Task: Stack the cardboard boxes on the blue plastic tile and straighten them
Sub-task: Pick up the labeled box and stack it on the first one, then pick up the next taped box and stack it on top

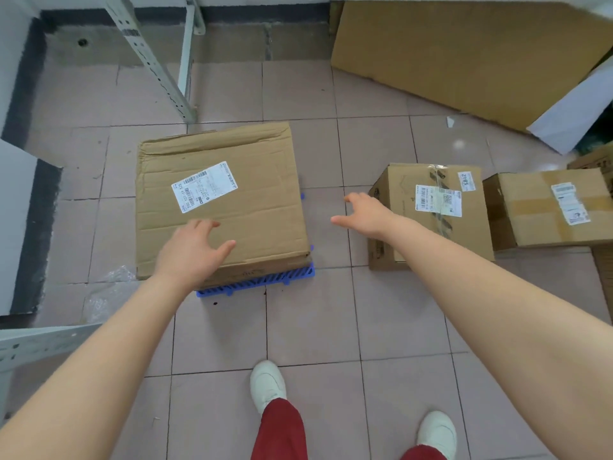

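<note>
A large creased cardboard box [229, 154] with a white label sits on the blue plastic tile [258, 282], whose edge shows under its near and right sides. My left hand [192, 247] lies flat on the box's near top edge, fingers spread. My right hand [365, 214] hovers open between that box and a smaller taped box [431, 234] on the floor to the right, holding nothing. A third labelled box [537, 224] stands further right.
A big flattened cardboard sheet [464, 54] leans at the back right with a white board [574, 117] beside it. Metal shelf legs [156, 68] stand at the back left. Clear plastic wrap [106, 287] lies left of the tile. My shoes [267, 383] are on the tiled floor.
</note>
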